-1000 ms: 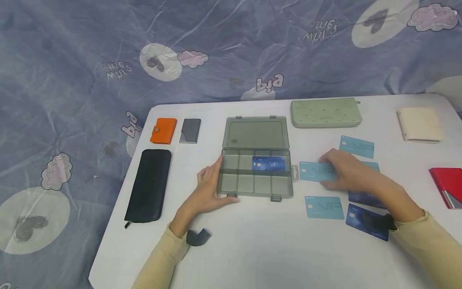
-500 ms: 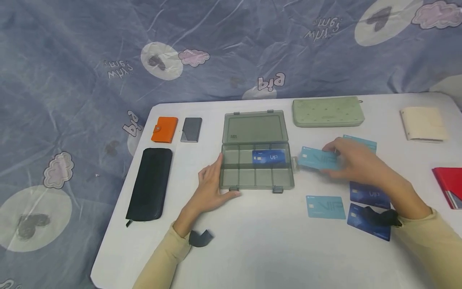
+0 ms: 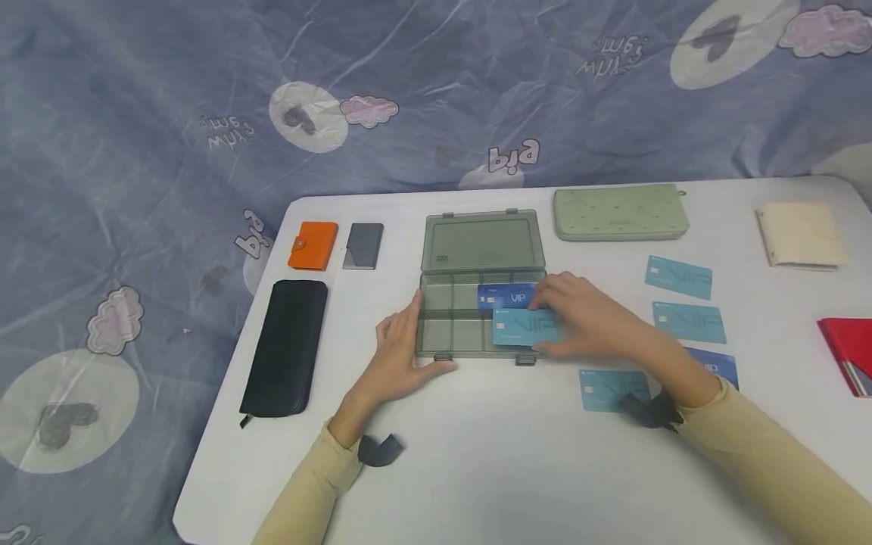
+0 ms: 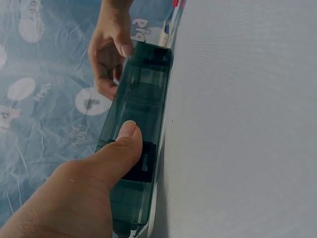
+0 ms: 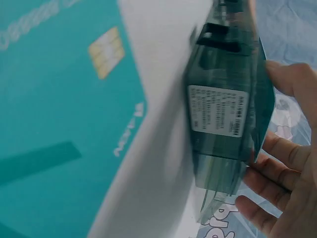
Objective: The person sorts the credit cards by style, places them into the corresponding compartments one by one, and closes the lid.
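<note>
A green translucent compartment box [image 3: 436, 333] lies with its lid [image 3: 484, 242] folded back. My left hand [image 3: 391, 356] rests against its left front corner, index finger straight along the side and thumb along the front. The left wrist view shows that thumb [image 4: 124, 144] over the front latch. My right hand [image 3: 586, 318] pinches a light-blue VIP card [image 3: 521, 327] above the box's front right compartments. A dark-blue VIP card [image 3: 504, 295] lies in the back row, partly covered by the light-blue one. The right wrist view shows my right fingers [image 5: 280, 178] beside the box's labelled end.
Right of the box lie light-blue cards [image 3: 689, 323] and a dark-blue card [image 3: 718, 367], partly behind my right arm. A green pouch [image 3: 620, 213], beige wallet [image 3: 802, 235] and red wallet [image 3: 848, 344] stand beyond. Orange [image 3: 313, 245], grey [image 3: 363, 246] and black wallets [image 3: 286, 348] lie left.
My right hand picked up a light-blue card from the right of the box and carried it left, over the front compartments. My left hand stays at the box's corner.
</note>
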`<action>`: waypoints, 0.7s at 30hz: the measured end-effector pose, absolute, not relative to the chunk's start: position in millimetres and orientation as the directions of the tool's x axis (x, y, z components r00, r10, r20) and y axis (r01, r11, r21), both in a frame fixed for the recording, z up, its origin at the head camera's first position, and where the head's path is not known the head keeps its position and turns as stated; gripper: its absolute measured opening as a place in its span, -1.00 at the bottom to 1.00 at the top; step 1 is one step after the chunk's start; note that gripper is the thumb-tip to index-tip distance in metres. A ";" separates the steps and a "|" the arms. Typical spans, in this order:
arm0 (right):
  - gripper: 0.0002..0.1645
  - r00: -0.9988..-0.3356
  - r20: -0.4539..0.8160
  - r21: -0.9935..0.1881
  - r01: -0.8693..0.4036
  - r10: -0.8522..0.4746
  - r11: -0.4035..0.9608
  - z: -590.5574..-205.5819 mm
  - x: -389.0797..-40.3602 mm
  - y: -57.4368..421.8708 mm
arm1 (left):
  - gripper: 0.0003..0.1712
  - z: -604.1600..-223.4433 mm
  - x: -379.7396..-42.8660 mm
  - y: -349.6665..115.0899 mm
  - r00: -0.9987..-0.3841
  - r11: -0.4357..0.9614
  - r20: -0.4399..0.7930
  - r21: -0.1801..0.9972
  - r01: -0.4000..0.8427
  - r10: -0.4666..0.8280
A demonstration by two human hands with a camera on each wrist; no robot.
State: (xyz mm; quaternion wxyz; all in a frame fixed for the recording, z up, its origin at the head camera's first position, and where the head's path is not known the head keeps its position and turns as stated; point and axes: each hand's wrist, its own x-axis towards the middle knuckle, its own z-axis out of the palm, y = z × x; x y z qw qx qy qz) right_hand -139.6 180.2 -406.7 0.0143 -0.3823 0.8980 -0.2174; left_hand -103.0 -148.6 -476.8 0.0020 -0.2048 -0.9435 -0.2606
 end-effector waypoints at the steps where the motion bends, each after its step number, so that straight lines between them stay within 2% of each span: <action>1: -0.39 -0.703 0.152 -0.390 -0.689 -0.695 0.611 -408.7 -140.0 179.7 | 0.39 -476.9 -102.9 -148.3 -0.916 0.782 0.109 0.489 0.387 0.385; 6: -0.38 -0.692 0.178 -0.370 -0.706 -0.699 0.604 -413.6 -141.3 181.0 | 0.40 -476.7 -103.1 -148.4 -0.918 0.786 0.110 0.484 0.384 0.381; 16: -0.39 -0.708 0.154 -0.418 -0.679 -0.689 0.604 -413.7 -133.1 186.6 | 0.40 -475.5 -103.2 -147.7 -0.919 0.782 0.116 0.491 0.384 0.378; 21: -0.32 -0.709 0.177 -0.403 -0.685 -0.683 0.607 -419.3 -130.1 194.8 | 0.41 -476.2 -103.0 -146.6 -0.922 0.783 0.105 0.497 0.373 0.373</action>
